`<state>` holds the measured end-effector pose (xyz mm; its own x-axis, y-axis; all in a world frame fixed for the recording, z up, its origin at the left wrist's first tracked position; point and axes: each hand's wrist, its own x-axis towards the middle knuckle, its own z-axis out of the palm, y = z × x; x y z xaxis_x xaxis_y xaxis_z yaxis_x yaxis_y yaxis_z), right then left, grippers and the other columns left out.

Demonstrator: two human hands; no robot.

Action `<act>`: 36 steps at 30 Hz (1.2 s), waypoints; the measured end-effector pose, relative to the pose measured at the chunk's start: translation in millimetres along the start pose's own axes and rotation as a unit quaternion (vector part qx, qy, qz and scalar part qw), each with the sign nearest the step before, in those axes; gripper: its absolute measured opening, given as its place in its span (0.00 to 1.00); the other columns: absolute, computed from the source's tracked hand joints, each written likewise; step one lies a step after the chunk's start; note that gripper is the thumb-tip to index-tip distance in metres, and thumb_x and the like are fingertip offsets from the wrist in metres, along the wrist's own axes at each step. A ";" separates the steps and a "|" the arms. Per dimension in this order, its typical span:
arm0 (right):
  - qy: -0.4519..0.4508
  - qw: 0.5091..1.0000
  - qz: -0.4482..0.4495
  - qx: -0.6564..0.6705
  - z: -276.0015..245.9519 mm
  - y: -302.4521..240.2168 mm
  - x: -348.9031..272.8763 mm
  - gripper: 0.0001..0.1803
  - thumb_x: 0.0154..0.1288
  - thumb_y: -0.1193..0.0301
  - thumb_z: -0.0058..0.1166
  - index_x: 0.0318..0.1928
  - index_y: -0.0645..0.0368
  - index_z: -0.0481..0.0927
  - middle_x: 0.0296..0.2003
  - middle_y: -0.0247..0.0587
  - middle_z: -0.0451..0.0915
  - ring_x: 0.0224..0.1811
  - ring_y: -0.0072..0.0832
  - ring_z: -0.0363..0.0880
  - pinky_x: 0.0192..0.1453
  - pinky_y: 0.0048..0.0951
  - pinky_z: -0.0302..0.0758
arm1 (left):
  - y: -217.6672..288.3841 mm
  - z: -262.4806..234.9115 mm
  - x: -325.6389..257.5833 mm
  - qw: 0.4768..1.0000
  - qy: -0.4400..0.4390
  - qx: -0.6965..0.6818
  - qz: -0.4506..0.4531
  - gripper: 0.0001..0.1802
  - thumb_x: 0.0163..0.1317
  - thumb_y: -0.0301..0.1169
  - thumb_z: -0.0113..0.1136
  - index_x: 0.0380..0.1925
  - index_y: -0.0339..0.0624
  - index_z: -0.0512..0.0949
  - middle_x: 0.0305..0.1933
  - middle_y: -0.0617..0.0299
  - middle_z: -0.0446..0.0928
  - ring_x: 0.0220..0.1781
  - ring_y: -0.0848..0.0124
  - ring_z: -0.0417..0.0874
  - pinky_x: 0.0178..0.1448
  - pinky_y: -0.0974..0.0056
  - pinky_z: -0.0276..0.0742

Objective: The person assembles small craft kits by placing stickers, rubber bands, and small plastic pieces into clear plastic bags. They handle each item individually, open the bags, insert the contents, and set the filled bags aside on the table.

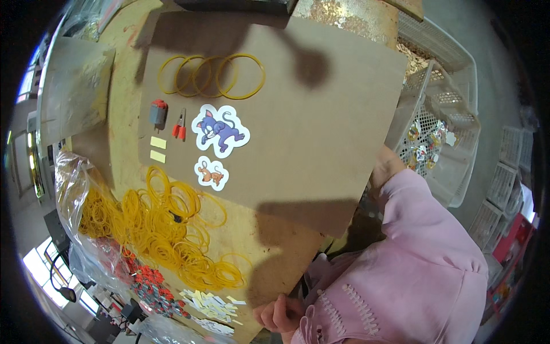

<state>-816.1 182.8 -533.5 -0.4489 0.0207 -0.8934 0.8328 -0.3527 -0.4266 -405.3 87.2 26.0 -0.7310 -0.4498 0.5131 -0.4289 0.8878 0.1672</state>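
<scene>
My left hand (278, 313) is at the near table edge with its fingers curled in, beside pale yellow strips (211, 305); nothing shows in it. My right forearm (387, 163) bends down by the right edge of a brown board (321, 137), and the hand is hidden. On the board lie overlapping yellow rubber rings (256, 90), a blue cartoon cat cutout (215, 132) and a smaller brown cartoon mouse cutout (211, 173). Left of them are a grey block with a red top (157, 113), a small red-handled piece (179, 127) and two pale yellow strips (157, 149).
Left of me lie a heap of yellow rubber rings (172, 241), red and grey small parts (152, 284), white slips (215, 326) and a clear plastic bag (71, 172). At right are white plastic baskets (452, 178), one with small colourful pieces. A dark object (238, 4) is at the top.
</scene>
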 end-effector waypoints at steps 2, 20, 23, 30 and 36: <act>-0.001 1.000 -0.011 0.014 -3.4 6.4 5.8 0.13 0.81 0.58 0.56 0.51 0.54 0.81 0.38 0.39 0.80 0.30 0.30 0.75 0.33 0.39 0.75 | -2.3 2.9 -0.7 1.000 0.012 -0.013 -0.002 0.03 0.65 0.25 0.67 0.38 0.41 0.85 0.29 0.63 0.75 0.28 0.64 0.73 0.36 0.56 0.65; -0.132 0.985 -0.058 -0.094 -154.9 215.9 -73.2 0.35 0.83 0.42 0.47 0.70 0.59 0.73 0.64 0.48 0.82 0.62 0.48 0.83 0.65 0.55 0.82 | 5.7 5.2 19.3 0.999 -0.045 -0.003 0.010 0.08 0.68 0.26 0.64 0.45 0.38 0.83 0.33 0.60 0.78 0.29 0.60 0.75 0.35 0.56 0.68; -0.180 0.955 0.212 0.102 -166.3 251.5 -58.6 0.36 0.82 0.36 0.40 0.66 0.55 0.76 0.61 0.47 0.84 0.60 0.45 0.85 0.59 0.52 0.82 | 6.9 -1.1 10.8 0.998 -0.051 0.010 -0.032 0.09 0.68 0.27 0.65 0.46 0.38 0.82 0.34 0.61 0.78 0.29 0.61 0.75 0.36 0.56 0.68; 0.062 0.930 0.229 -0.279 -78.0 179.5 -190.7 0.24 0.82 0.56 0.41 0.58 0.59 0.84 0.41 0.51 0.91 0.44 0.52 0.91 0.44 0.47 0.85 | 1.7 3.6 18.3 0.998 -0.058 -0.007 -0.001 0.09 0.67 0.23 0.66 0.47 0.38 0.83 0.34 0.61 0.78 0.30 0.60 0.75 0.36 0.56 0.68; 0.166 0.790 -0.252 -0.534 -34.0 84.5 -197.8 0.19 0.74 0.60 0.53 0.48 0.63 0.89 0.46 0.64 0.87 0.52 0.60 0.85 0.60 0.58 0.80 | 1.0 1.7 12.5 0.998 -0.060 -0.015 -0.030 0.10 0.65 0.23 0.67 0.47 0.39 0.83 0.34 0.61 0.78 0.30 0.61 0.73 0.36 0.57 0.68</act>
<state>-645.9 180.7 -397.6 -0.8481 0.2134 -0.4850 0.4536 0.7656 -0.4563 -415.7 82.3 31.1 -0.7638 -0.5091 0.3968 -0.4590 0.8606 0.2205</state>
